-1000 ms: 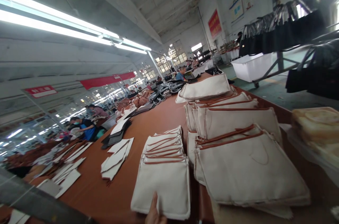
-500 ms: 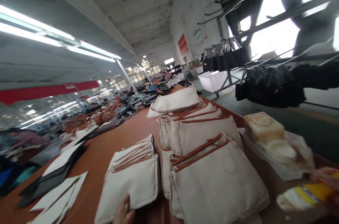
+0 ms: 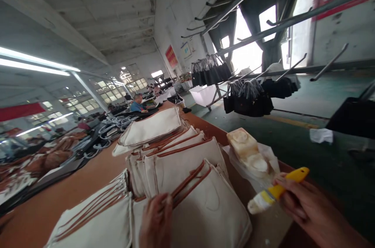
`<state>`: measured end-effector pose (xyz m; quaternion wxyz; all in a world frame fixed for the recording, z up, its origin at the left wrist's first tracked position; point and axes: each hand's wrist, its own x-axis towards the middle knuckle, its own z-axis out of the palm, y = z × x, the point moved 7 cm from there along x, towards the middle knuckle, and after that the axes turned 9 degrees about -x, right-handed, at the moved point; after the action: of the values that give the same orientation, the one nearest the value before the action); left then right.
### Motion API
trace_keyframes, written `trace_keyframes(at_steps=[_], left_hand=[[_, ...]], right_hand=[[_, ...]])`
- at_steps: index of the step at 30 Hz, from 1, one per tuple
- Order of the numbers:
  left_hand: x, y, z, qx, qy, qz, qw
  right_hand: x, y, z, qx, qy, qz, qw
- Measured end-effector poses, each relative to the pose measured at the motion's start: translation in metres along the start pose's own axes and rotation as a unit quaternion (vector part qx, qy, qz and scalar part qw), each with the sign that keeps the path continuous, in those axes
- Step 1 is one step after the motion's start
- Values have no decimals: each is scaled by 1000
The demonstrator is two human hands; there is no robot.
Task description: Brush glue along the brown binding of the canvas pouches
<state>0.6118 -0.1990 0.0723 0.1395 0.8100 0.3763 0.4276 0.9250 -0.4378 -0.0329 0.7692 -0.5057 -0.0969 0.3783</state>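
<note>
Here the right hand point(image 3: 304, 201) pinches the brush point(image 3: 272, 193) beside the front pouch point(image 3: 212, 209), the left hand point(image 3: 156, 218) over its edge, fingers too blurred to tell.

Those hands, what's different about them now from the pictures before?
The left hand let go of the smaller pouch stack and moved right, to the brown edging of the front pouch in the bigger pile. The right hand, out of view at first, now shows fully, holding the yellow brush. The pouch piles stayed put.
</note>
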Motion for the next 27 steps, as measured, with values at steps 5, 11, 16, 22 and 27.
trace_keyframes(at_steps=[5, 11, 16, 22, 27], left_hand=[[17, 72, 120, 61, -196, -2, 979], [25, 82, 144, 76, -233, -44, 969], [15, 91, 138, -58, -287, -76, 953], [-8, 113, 135, -186, -353, -123, 909], [-17, 126, 130, -211, -364, -105, 901]], right_hand=[[6, -27, 13, -5, -9, -53, 999], [22, -43, 15, -17, -6, -78, 997], [33, -49, 31, -62, -50, -136, 988], [29, -55, 59, -159, -99, -195, 963], [27, -78, 65, -244, -66, -290, 923]])
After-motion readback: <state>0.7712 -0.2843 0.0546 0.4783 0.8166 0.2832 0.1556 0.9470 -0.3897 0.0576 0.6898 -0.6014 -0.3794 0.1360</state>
